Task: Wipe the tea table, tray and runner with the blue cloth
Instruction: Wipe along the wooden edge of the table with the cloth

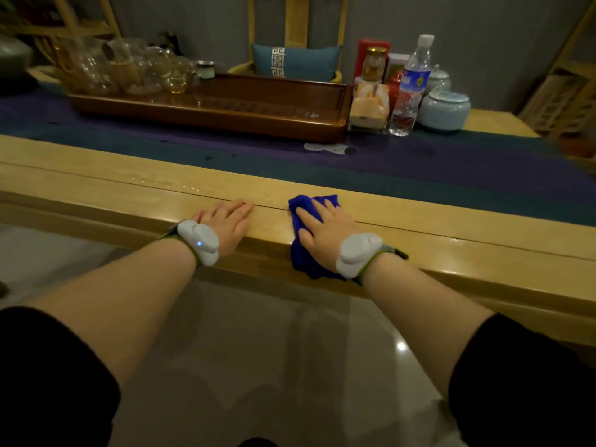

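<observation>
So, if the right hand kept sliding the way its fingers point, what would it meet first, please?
Probably the near edge of the dark runner. The right hand presses the blue cloth flat on bare table wood; the wooden tea tray lies farther back.

Wooden tea table (pixel 451 217) carries runner (pixel 419 169), blue cloth (pixel 301 240).

Two bare forearms, black sleeves (pixel 48 366) pushed above elbows. Each wrist carries rounded grey-white sensor unit (pixel 198 241) on olive-green strap; left unit shows small blue light. Hands ungloved.
</observation>
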